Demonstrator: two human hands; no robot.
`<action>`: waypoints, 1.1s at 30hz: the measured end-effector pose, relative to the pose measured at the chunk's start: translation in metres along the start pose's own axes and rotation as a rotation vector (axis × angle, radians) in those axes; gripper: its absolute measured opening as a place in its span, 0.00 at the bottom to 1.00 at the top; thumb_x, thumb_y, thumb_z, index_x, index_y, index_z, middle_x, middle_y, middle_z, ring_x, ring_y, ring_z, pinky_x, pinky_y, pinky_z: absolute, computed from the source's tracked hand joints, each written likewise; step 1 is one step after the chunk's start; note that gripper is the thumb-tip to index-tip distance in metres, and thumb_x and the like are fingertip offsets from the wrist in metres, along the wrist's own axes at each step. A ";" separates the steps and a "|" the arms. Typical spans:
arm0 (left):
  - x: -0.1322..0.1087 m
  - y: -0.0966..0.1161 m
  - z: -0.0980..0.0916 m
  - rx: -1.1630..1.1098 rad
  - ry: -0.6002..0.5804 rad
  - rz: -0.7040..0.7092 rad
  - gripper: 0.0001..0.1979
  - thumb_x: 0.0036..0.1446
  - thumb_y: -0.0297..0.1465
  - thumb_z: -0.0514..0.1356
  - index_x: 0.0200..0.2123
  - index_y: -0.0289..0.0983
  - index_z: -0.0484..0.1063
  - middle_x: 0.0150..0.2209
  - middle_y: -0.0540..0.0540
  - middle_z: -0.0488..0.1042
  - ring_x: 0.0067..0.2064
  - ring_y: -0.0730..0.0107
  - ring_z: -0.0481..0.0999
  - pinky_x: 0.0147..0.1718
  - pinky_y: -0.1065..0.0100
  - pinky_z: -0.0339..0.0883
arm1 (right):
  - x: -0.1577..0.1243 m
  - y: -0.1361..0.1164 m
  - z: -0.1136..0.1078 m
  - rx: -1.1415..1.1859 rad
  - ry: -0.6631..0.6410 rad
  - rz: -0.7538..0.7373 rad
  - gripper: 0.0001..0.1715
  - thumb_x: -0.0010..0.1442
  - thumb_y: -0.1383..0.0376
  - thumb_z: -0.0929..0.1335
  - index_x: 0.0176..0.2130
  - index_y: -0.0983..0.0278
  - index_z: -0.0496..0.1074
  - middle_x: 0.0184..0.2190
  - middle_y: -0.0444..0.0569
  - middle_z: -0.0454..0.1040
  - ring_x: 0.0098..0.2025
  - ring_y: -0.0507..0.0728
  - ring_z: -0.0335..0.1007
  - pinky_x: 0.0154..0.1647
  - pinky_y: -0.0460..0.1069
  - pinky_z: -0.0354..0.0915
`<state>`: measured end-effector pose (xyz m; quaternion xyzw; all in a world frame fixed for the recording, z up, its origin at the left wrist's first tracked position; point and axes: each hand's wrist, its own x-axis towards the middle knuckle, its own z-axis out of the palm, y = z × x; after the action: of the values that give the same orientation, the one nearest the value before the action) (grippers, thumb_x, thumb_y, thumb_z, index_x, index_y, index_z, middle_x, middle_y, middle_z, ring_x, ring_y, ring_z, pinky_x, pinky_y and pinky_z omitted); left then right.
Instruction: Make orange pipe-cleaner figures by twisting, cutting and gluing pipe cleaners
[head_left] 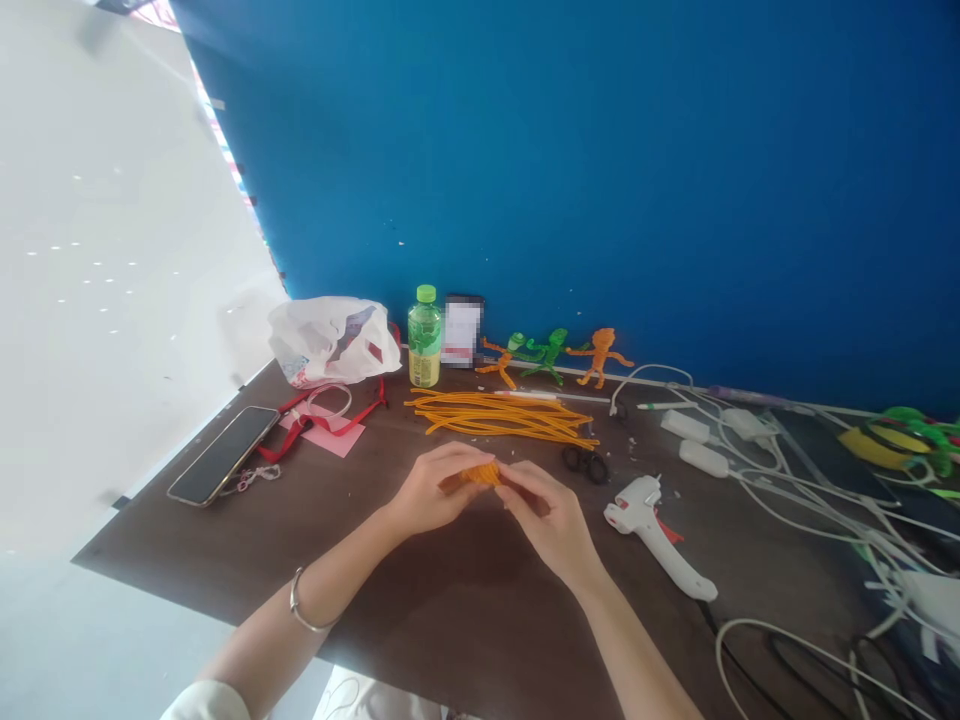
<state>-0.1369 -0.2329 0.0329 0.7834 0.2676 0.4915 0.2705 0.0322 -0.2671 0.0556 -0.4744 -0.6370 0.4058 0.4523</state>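
Note:
My left hand [439, 487] and my right hand [544, 510] meet over the middle of the table. Between their fingertips is a small coil of orange pipe cleaner [482, 473], its turns wound tightly together. Fingers of both hands are closed on it and cover its ends. Just beyond lies a loose bundle of straight orange pipe cleaners [502, 417]. Black-handled scissors [586, 464] lie past my right hand, their blades hard to make out. To the right of that hand rests a white glue gun [656, 535] with a red trigger.
Three pipe-cleaner figures [556, 357] lean at the blue wall, beside a phone [463, 330] and a green-capped bottle [425, 338]. A plastic bag [334, 340], red ribbon [352, 425] and another phone [221, 455] are left. White cables [795, 515] and chargers [703, 459] tangle at right.

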 end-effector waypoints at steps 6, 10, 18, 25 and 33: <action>-0.006 -0.006 0.005 0.116 0.004 0.094 0.19 0.53 0.26 0.55 0.50 0.40 0.66 0.44 0.40 0.70 0.45 0.67 0.71 0.43 0.65 0.68 | -0.003 0.008 0.008 0.063 0.094 0.075 0.15 0.50 0.57 0.69 0.38 0.61 0.74 0.28 0.48 0.68 0.25 0.52 0.64 0.21 0.47 0.64; -0.009 -0.009 0.008 0.152 0.015 0.129 0.19 0.53 0.25 0.55 0.50 0.40 0.65 0.44 0.41 0.70 0.45 0.67 0.70 0.43 0.65 0.67 | -0.004 0.011 0.013 0.170 0.083 0.146 0.19 0.48 0.56 0.70 0.39 0.62 0.73 0.26 0.45 0.64 0.20 0.50 0.63 0.14 0.46 0.62; -0.003 -0.002 0.002 -0.034 0.013 -0.051 0.15 0.51 0.27 0.57 0.44 0.38 0.70 0.40 0.42 0.72 0.41 0.67 0.72 0.40 0.65 0.67 | -0.001 -0.006 -0.001 0.144 -0.044 0.093 0.14 0.54 0.56 0.66 0.37 0.61 0.74 0.31 0.49 0.69 0.31 0.54 0.68 0.33 0.50 0.70; 0.002 0.011 -0.002 -0.441 -0.131 -0.341 0.14 0.49 0.31 0.60 0.41 0.35 0.72 0.38 0.41 0.71 0.38 0.66 0.71 0.36 0.67 0.66 | -0.003 -0.004 -0.002 0.113 0.057 -0.030 0.10 0.48 0.59 0.71 0.32 0.60 0.73 0.32 0.49 0.69 0.32 0.55 0.67 0.35 0.51 0.69; 0.000 0.009 0.001 -0.537 -0.121 -0.367 0.16 0.47 0.32 0.63 0.42 0.38 0.73 0.40 0.41 0.70 0.42 0.64 0.70 0.39 0.65 0.66 | -0.004 -0.004 0.002 0.198 0.105 -0.032 0.10 0.47 0.60 0.71 0.31 0.60 0.72 0.33 0.48 0.66 0.31 0.54 0.67 0.32 0.50 0.69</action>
<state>-0.1346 -0.2399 0.0384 0.6506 0.2485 0.4400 0.5668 0.0300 -0.2724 0.0583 -0.4378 -0.5767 0.4339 0.5362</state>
